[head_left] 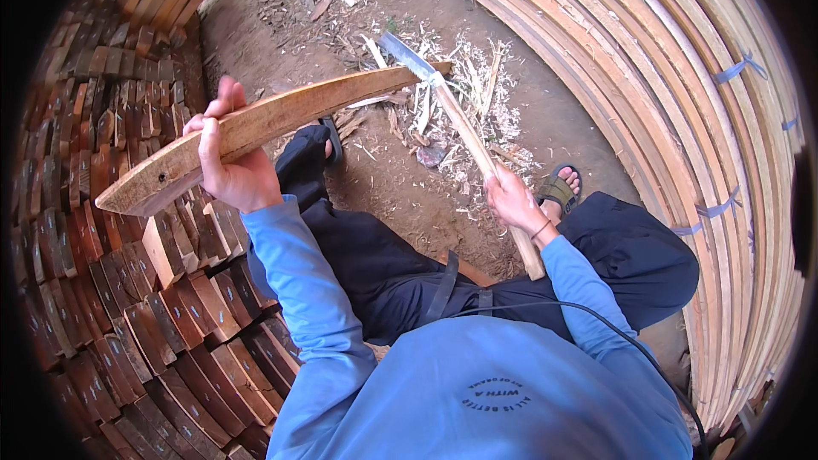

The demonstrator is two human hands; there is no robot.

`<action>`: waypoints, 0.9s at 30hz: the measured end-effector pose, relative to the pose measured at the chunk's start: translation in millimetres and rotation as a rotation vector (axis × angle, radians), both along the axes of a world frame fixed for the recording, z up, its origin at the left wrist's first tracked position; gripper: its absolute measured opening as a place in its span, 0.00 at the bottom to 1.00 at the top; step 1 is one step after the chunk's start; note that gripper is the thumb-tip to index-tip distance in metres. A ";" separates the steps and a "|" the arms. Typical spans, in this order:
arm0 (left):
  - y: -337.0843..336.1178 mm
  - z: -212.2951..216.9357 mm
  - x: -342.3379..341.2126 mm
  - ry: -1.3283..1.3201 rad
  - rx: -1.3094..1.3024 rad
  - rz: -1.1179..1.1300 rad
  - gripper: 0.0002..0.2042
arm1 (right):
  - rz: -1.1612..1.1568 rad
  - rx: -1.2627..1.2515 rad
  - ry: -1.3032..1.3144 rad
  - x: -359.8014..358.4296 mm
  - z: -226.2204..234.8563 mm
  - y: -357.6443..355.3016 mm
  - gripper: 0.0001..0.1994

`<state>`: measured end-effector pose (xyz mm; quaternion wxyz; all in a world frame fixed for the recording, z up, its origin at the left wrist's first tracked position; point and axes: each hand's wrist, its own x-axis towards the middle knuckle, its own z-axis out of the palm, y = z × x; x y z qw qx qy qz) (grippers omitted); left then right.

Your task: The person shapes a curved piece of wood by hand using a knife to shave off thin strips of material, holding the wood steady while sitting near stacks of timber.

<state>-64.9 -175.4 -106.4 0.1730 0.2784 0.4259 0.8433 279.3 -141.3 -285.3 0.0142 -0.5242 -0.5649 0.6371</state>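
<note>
My left hand (234, 158) is closed round the near-left part of a long curved wooden board (290, 111), thumb on the front face and fingers behind the upper edge. The board tilts up and away to the right, with a small dark hole near its left end. My right hand (514, 198) grips the pale wooden handle of an adze (464, 128). Its grey metal blade lies across the far end of the board; whether it touches the wood I cannot tell.
Stacked short boards (183, 315) rise on my left. Long planks bundled with blue ties (673, 77) curve along the right. Wood chips and shavings (486, 77) litter the dirt floor (383, 170) between my sandalled feet. A black cable (613, 332) crosses my right arm.
</note>
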 end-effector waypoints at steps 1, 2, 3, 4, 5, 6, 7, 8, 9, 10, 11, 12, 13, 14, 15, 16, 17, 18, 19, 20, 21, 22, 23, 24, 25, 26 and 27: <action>0.2 -2.3 -4.5 0.006 0.034 -0.081 0.04 | 0.015 0.072 -0.013 -6.4 -5.8 6.8 0.12; 3.7 -0.7 0.0 0.047 0.003 -0.067 0.05 | 0.029 0.142 -0.028 -15.5 -7.9 14.7 0.12; 5.4 -0.5 1.6 0.039 0.004 -0.052 0.05 | 0.041 0.212 -0.042 -22.3 -7.7 17.7 0.13; 6.9 -0.5 2.9 0.032 0.004 -0.038 0.05 | 0.054 0.224 -0.083 -22.7 -4.3 17.4 0.13; 7.5 0.1 1.4 0.025 0.005 -0.023 0.05 | 0.055 0.217 -0.067 -22.4 1.7 16.0 0.12; 7.9 1.6 -0.4 0.000 0.003 0.011 0.05 | 0.055 0.210 -0.050 -20.0 6.4 12.3 0.12; 7.8 3.4 -2.3 -0.026 0.001 0.044 0.06 | 0.055 0.203 -0.033 -16.8 8.4 7.6 0.12; 7.6 5.1 -3.8 -0.052 0.000 0.079 0.07 | 0.023 0.113 -0.009 -11.6 9.6 3.7 0.10; 6.2 5.4 -5.5 -0.047 0.000 0.064 0.05 | -0.017 -0.002 0.024 -6.5 11.8 1.8 0.10; 3.8 4.8 -7.3 -0.043 0.001 0.050 0.04 | -0.056 -0.118 0.056 -1.1 15.3 0.9 0.09; 2.8 2.0 -7.7 -0.041 0.002 0.035 0.04 | -0.096 -0.232 0.086 2.1 20.7 1.6 0.08; 0.0 2.2 -7.2 -0.016 0.001 0.009 0.05 | -0.145 -0.291 0.134 1.6 28.4 1.9 0.08; -3.1 2.7 -9.1 0.002 0.021 -0.040 0.05 | -0.153 -0.302 0.133 1.3 39.1 4.8 0.08; -6.8 0.5 -10.5 0.015 0.041 -0.091 0.05 | -0.165 -0.314 0.126 3.7 50.0 7.0 0.08; -9.4 -1.3 -11.2 0.027 0.060 -0.142 0.05 | -0.176 -0.325 0.119 6.0 56.0 7.6 0.09; -9.7 -2.6 -12.8 0.028 0.080 -0.170 0.06 | -0.126 -0.161 0.059 10.0 56.3 6.3 0.09; -7.5 -0.5 -12.7 0.005 0.065 -0.116 0.06 | -0.133 -0.195 0.075 16.2 58.8 6.7 0.09; -4.1 2.0 -12.7 -0.018 0.051 -0.061 0.06 | -0.141 -0.230 0.090 23.6 61.1 7.1 0.09; -1.1 3.4 -13.1 -0.041 0.036 -0.007 0.07 | -0.148 -0.265 0.105 30.7 62.1 6.7 0.09; 6.2 7.7 -15.2 -0.063 0.047 -0.008 0.07 | -0.124 -0.293 0.118 37.0 57.4 5.3 0.09; 13.0 12.1 -15.0 -0.079 0.037 0.009 0.07 | -0.107 -0.264 0.107 39.1 53.0 3.0 0.09; 19.4 17.7 -13.3 -0.088 0.019 0.033 0.07 | -0.090 -0.235 0.095 41.1 48.6 0.7 0.10; 24.8 22.2 -12.5 -0.093 -0.002 0.055 0.07 | -0.074 -0.208 0.088 41.0 45.0 -2.3 0.10; 30.1 21.9 -12.8 -0.063 -0.001 0.027 0.07 | -0.062 -0.191 0.067 39.3 41.9 -3.6 0.09; 35.9 20.6 -13.3 -0.031 -0.001 -0.001 0.07 | -0.095 -0.267 0.099 39.4 41.0 -1.5 0.09; 38.7 18.3 -13.0 -0.005 0.000 -0.029 0.06 | -0.130 -0.343 0.127 38.9 43.2 1.4 0.09; 39.1 15.5 -13.7 0.027 0.004 -0.047 0.06 | -0.165 -0.418 0.155 38.5 46.8 2.9 0.08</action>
